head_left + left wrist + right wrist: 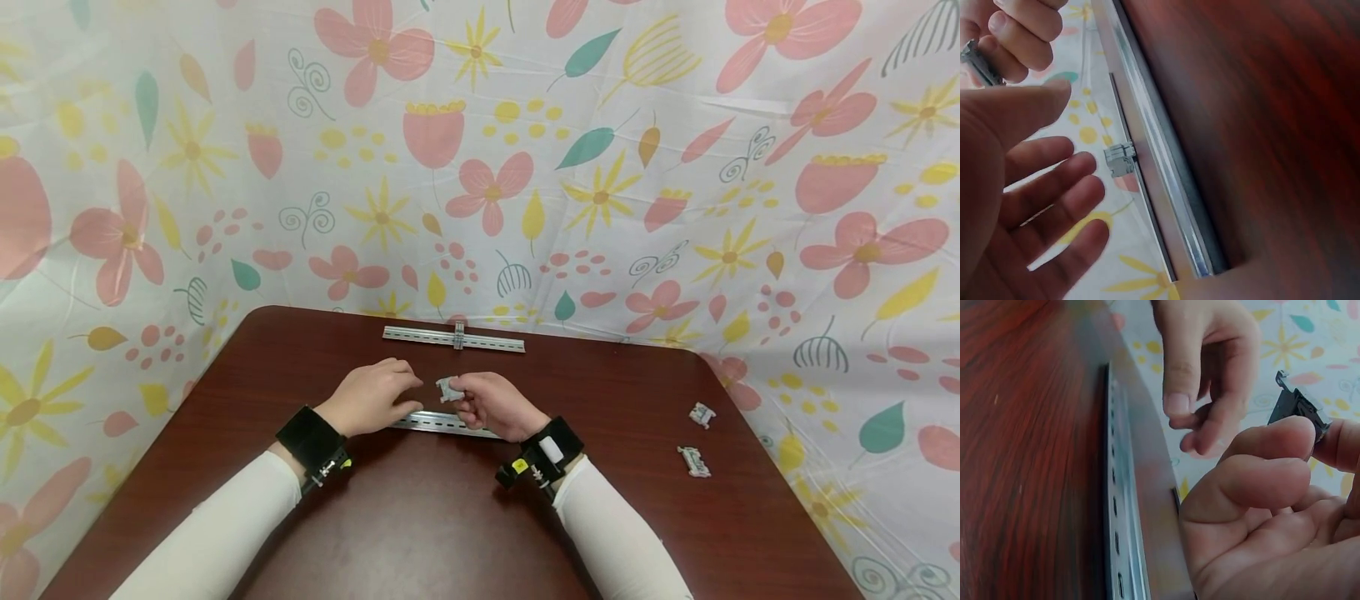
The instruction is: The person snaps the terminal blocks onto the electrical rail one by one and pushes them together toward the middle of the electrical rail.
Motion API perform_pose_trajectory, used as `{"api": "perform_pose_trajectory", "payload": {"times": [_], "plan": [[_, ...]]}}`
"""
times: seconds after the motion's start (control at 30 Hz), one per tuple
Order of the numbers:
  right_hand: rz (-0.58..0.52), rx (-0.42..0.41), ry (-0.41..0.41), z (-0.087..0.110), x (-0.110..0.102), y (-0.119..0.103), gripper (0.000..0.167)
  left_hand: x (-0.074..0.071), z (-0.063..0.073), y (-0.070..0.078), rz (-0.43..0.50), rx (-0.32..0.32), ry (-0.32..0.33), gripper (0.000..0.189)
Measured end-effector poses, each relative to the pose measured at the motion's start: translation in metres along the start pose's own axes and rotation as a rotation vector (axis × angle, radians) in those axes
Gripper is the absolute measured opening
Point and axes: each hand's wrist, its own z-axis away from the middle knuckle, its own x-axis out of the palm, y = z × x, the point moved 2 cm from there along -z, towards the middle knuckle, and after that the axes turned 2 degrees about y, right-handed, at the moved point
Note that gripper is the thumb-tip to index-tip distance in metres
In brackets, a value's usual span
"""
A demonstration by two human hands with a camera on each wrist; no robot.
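Observation:
My right hand (498, 407) pinches a small grey DIN rail terminal block (448, 389) between thumb and fingers, above the near slotted metal DIN rail (438, 422). In the right wrist view the terminal block (1300, 412) shows its dark side and a hooked end. Facing it, my left hand (375, 395) holds nothing, its fingers loosely bent and spread in the left wrist view. Both hands partly cover the near rail, which lies flat on the table. The left wrist view shows that rail (1160, 137) beside the left fingers.
Farther back lies a second slotted rail (420, 336) with grey terminal blocks (459, 335) clipped across it. Two loose terminal blocks (702, 415) lie toward the right edge of the dark red wooden table (420, 533). A flower-patterned curtain (495, 250) hangs behind the table.

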Motion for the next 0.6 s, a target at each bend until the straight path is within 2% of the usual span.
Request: {"api": "perform_pose_trajectory", "payload": {"times": [0.13, 0.33, 0.6], "plan": [[0.115, -0.015, 0.081, -0.0022, -0.0010, 0.0011, 0.033, 0.0031, 0.0023, -0.0038, 0.020, -0.062, -0.101, 0.036], [0.314, -0.032, 0.193, -0.0067, 0.0000, 0.0019, 0.039, 0.0049, 0.0047, -0.0047, 0.068, -0.096, -0.206, 0.036], [0.534, -0.045, 0.263, -0.0072, 0.0049, 0.0021, 0.044, 0.0083, 0.0065, -0.0068, 0.093, -0.080, -0.240, 0.035]]}}
